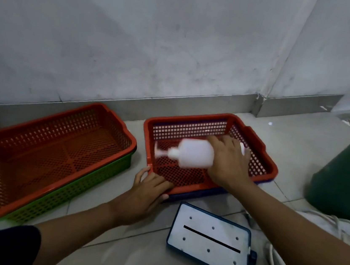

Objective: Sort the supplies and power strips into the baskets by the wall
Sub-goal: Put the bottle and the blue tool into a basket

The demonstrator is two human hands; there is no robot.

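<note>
Sorting had barely begun on the tiled floor (280, 132). Nearest the camera, a blue-rimmed white power strip (208, 241) lay face down, well short of any basket, with pale cords (279, 264) bunched just to its right; neither had yet been put away.

Beyond the strip, the person's left hand (149, 192) rested on the near rim of the right orange basket (255, 137), fingers curled lightly over the edge and apparently steadying it rather than gripping anything loose. That basket sat nested in a darker blue one (197, 193), of which only the lower edge showed.

Over the basket, the right hand (230, 161) was closed around the base of a white pump bottle (193, 153), held on its side with the nozzle pointing left, just above the mesh floor. Motion blur made it impossible to tell whether the bottle was touching the bottom. Nothing else could be seen inside this basket.

To the left, the left orange basket (53, 146), stacked inside a green one (69, 192), stood empty.

Both pairs of baskets sat near the grey wall (158, 42) and its metal skirting. Judging by the scene, the bottle was the first item to go in, leaving the power strip and cords to follow.
</note>
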